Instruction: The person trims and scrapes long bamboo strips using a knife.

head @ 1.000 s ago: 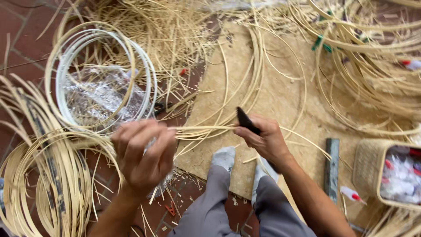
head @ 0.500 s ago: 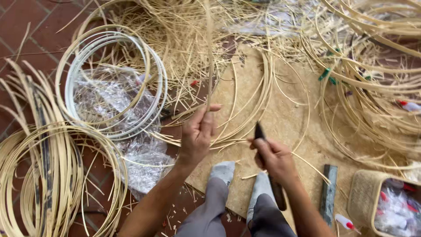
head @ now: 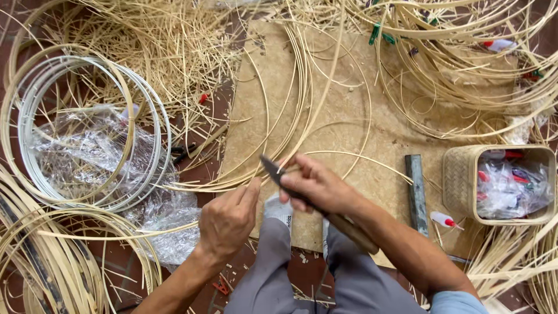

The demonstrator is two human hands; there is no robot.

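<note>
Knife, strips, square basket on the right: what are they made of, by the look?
Knife: dark blade, likely metal, on a brown handle, probably wood. Strips: pale yellow, thin, springy, matte; look like split bamboo or rattan. Basket: woven from similar tan strips, fine plaited weave. Right hand grips the knife; left hand pinches the strips.

Knife handle (head: 349, 228) under right forearm

A dark-bladed knife (head: 290, 186) with a wooden handle points up-left, tilted. Its tip meets pale, thin cane strips (head: 232, 183) curving across the board
</note>
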